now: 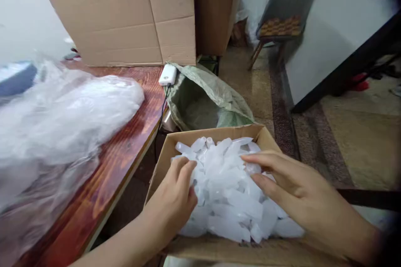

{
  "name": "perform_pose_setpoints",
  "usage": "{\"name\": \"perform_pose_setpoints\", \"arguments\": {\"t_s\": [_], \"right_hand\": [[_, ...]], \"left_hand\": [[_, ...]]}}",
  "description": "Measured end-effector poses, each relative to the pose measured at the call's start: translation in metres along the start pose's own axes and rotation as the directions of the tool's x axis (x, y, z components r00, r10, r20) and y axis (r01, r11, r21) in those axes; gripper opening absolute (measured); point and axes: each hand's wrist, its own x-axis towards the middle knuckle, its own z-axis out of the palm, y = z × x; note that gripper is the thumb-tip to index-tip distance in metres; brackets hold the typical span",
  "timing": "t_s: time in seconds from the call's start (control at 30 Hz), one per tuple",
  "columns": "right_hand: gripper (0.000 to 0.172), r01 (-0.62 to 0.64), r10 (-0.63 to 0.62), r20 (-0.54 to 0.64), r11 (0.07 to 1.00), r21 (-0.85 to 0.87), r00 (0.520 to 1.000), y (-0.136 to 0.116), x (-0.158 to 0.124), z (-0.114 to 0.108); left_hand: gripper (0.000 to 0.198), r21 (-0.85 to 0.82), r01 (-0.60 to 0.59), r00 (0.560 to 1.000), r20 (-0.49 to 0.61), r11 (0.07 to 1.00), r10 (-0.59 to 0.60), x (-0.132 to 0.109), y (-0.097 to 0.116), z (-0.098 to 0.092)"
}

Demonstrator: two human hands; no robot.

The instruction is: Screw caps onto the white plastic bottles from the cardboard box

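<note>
In the head view, a cardboard box (211, 249) full of loose, translucent white plastic pieces (232, 204) stands in front of me. Some pieces look like small tubes, though their exact kind is unclear. Over the left side of the pile, my left hand (177, 194) has its fingers curled inward; whatever they may hold is hidden. My right hand (288, 187) is at the right side of the box. Its thumb and fingers close around a rounded translucent plastic piece (252, 168).
Left is a reddish wooden table (125, 142) with a clear plastic bag (69, 121) and a white device (168, 75) on a cable. A green woven sack (219, 91) gapes behind the box. Large cardboard (125, 16) and a chair (285, 8) stand farther back.
</note>
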Motion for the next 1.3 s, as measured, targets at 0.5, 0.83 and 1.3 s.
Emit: {"name": "perform_pose_setpoints", "arguments": {"t_s": [0.5,0.83,1.3], "right_hand": [[0.016,0.587,-0.588,-0.001,0.808,-0.052,0.809,-0.023,-0.011,0.005],[0.018,0.540,-0.568,-0.039,0.800,-0.263,0.822,-0.023,-0.030,0.013],[0.021,0.561,-0.603,0.030,0.721,-0.406,0.797,-0.025,-0.028,-0.001]], "left_hand": [[0.022,-0.798,0.504,0.863,0.449,0.329,-0.233,0.001,0.045,-0.026],[0.045,-0.633,0.738,0.673,0.717,0.234,-0.183,0.005,0.054,-0.023],[0.039,-0.510,0.155,0.970,0.243,0.846,-0.031,0.015,0.064,-0.056]]}}
